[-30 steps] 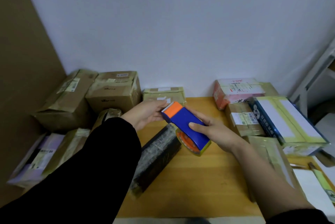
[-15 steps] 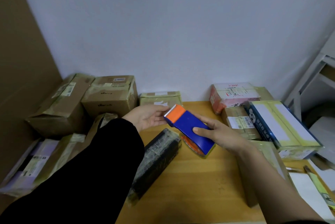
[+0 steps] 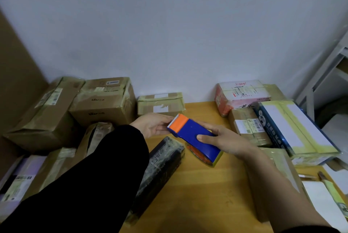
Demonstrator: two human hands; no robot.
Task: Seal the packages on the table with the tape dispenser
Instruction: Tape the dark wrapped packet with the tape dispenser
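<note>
Chunky blue plastic tape dispenser, orange toothed tip, gripped by the right hand; left hand touches the teeth, can't tell if it's pinching. Glossy black-wrapped package sits below.

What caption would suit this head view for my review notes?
Right hand grips a blue-and-orange tape dispenser above the wooden table, left hand at its toothed end, taped packages around.

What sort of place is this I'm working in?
Probably a parcel packing corner: taped, labelled cardboard boxes crowd a wooden table against a plain wall, and the right hand holds a tape dispenser.
</note>
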